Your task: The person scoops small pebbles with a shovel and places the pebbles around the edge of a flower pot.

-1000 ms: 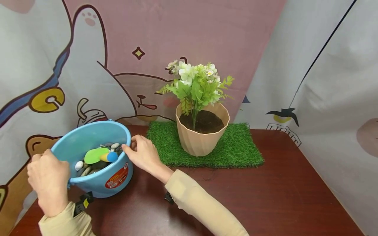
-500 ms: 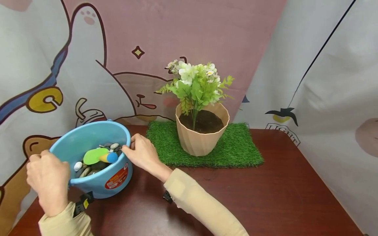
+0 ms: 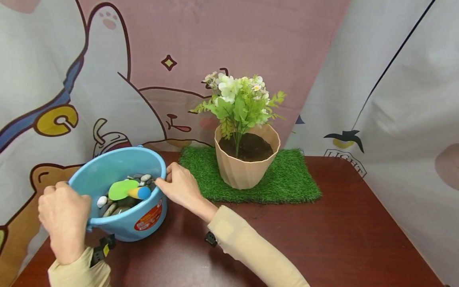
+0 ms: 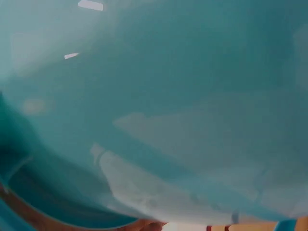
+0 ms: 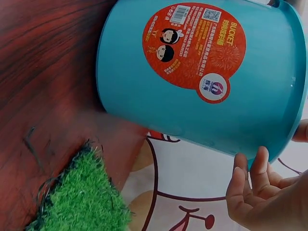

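A light blue bucket (image 3: 143,215) with a red label stands on the left of the table. Inside it lie several stones (image 3: 111,208) and a toy shovel (image 3: 123,189) with a green blade and a yellow and blue handle. My left hand (image 3: 64,211) grips the rim at the left side, its fingertips partly hidden. My right hand (image 3: 181,186) holds the right rim, thumb on the inner side and fingers outside, as the right wrist view also shows. Blue bucket wall (image 4: 168,86) fills most of the left wrist view.
Right of the bucket, a beige flowerpot (image 3: 240,173) with dark soil and white artificial flowers (image 3: 240,95) stands on a green artificial grass mat (image 3: 290,179). The table (image 3: 340,235) is dark reddish wood. A printed cloth (image 3: 269,40) hangs behind it.
Both hands have shifted slightly to the right together with the bucket over the last half second. Flowerpot and mat stay in place.
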### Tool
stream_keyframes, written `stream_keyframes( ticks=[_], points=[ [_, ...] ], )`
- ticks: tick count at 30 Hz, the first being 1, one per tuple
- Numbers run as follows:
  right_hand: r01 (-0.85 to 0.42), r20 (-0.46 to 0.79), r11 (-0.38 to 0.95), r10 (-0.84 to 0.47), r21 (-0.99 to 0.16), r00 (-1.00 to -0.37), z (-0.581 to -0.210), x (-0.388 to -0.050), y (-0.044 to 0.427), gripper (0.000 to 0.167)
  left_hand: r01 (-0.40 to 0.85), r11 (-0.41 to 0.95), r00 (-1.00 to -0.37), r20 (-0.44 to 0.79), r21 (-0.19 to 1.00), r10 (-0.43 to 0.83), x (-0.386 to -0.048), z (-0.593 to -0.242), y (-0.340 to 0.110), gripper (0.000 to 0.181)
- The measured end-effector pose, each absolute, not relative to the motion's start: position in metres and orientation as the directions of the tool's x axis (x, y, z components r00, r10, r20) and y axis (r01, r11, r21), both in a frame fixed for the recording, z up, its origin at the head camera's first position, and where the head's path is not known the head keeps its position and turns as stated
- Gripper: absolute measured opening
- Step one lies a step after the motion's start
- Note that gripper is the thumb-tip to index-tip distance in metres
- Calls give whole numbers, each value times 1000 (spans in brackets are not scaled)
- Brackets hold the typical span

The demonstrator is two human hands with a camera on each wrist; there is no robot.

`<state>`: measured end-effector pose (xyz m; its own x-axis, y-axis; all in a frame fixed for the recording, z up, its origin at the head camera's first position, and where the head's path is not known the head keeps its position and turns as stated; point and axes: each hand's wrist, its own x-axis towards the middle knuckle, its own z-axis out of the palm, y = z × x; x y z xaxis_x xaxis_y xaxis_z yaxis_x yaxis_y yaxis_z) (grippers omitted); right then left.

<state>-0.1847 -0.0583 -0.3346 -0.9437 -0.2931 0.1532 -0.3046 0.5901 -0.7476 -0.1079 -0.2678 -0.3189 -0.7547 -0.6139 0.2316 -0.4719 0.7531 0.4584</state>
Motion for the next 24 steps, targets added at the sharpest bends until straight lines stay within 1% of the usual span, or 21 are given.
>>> stream_keyframes(
  ticks=[6,10,14,20,22,24],
  points=[
    [-293,142,561,-297,-774,-944,-336,-183,-43,19,-389,833,-847,204,393,-491,-103,-313,-272,43],
    [-284,126,550,-307,-786,-943,-336,-181,-32,20,-314,879,-889,213,360,-405,-100,-310,-274,43],
    [-275,108,541,-320,-795,-941,-335,-180,-21,22,-261,904,-912,220,338,-346,-99,-308,-274,41],
    [-265,97,505,-334,-822,-938,-336,-178,-2,22,-220,915,-942,168,339,-289,-99,-305,-273,56],
    [-272,104,495,-340,-825,-935,-336,-177,4,21,-199,921,-948,171,335,-267,-98,-305,-270,55],
    [-281,112,491,-346,-825,-931,-336,-176,10,20,-179,928,-947,199,327,-253,-98,-305,-266,49]
  ],
)
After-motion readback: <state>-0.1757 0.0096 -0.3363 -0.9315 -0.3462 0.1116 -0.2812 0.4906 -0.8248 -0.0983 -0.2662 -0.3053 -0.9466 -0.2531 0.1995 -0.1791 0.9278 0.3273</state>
